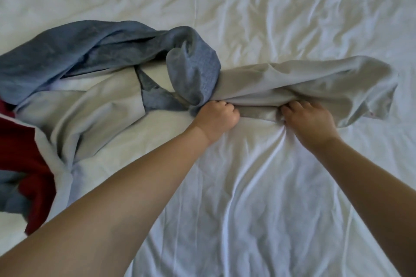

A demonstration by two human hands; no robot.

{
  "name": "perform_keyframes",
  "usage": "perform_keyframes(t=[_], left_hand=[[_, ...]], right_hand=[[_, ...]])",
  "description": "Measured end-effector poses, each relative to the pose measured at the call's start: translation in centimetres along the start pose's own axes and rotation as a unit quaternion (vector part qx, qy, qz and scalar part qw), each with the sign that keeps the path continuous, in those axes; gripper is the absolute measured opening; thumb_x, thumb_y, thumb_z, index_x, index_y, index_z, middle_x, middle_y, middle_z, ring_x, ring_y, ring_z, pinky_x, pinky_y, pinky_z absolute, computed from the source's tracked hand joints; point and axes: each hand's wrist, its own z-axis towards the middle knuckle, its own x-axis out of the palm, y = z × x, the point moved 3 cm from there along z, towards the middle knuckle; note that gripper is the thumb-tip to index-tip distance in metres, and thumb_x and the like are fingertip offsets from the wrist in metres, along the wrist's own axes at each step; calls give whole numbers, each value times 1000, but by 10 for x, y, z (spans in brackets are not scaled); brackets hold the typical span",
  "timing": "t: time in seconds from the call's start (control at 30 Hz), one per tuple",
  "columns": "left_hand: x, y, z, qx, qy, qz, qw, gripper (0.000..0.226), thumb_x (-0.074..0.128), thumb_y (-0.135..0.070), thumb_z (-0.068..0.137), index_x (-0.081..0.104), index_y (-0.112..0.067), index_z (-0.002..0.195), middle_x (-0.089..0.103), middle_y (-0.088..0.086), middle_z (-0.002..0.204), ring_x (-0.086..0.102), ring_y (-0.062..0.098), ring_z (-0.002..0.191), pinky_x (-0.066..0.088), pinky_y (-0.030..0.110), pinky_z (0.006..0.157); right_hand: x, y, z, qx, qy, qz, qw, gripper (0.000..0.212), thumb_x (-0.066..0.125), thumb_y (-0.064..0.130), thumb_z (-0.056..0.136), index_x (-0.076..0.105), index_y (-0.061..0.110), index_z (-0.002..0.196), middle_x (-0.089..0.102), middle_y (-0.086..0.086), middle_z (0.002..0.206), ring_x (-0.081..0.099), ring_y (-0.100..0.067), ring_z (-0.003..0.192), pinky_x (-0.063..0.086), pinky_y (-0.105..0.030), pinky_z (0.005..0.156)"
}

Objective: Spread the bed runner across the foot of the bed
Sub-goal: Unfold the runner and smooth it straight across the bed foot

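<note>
The bed runner (299, 81) is a long cloth, patterned blue on one face and pale grey on the other. It lies twisted and bunched across the white bed sheet (247, 186). Its blue part (90, 51) trails to the left, and a grey length stretches right to a loose end. My left hand (217, 117) grips the bunched cloth where blue meets grey. My right hand (308, 119) grips the grey fold a short way to the right, fingers curled into it. The sheet puckers under my right hand.
The wrinkled white sheet covers the whole bed, with a seam (197, 7) running away from me. At the left edge a dark red surface (27, 164) shows beside the bed, where part of the runner hangs over.
</note>
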Motion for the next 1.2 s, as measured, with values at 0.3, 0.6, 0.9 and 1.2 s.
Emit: perform_keyframes(t=[0.3, 0.6, 0.9, 1.2], left_hand=[[-9, -16, -34, 50, -57, -63, 995, 16, 70, -8, 45, 58, -18, 44, 52, -5, 43, 54, 12, 39, 38, 18, 36], [-28, -127, -86, 92, -10, -141, 986, 33, 78, -19, 20, 53, -22, 41, 47, -8, 41, 47, 10, 37, 34, 16, 38], [-43, -202, -89, 132, 25, -200, 971, 25, 65, -11, 26, 49, -23, 40, 45, -9, 41, 45, 9, 37, 37, 18, 37], [-48, -205, -64, 176, 31, -200, 963, 25, 81, -29, 44, 59, -20, 50, 56, -6, 50, 55, 11, 45, 40, 18, 39]], right_hand=[[-17, 8, -27, 45, 3, 74, 996, 17, 83, 3, 51, 68, 10, 58, 58, -8, 50, 56, -26, 37, 42, -22, 41], [-31, 9, -135, 4, 48, 127, 991, 32, 90, 2, 35, 67, 14, 54, 57, -3, 49, 56, -23, 37, 43, -25, 35], [-21, -12, -218, 34, 112, 159, 980, 36, 92, 5, 29, 66, 16, 51, 59, -1, 49, 58, -23, 38, 45, -26, 34], [-18, -23, -229, -49, 153, 206, 965, 20, 83, 28, 50, 68, 22, 63, 62, 5, 62, 61, -20, 50, 47, -25, 40]])
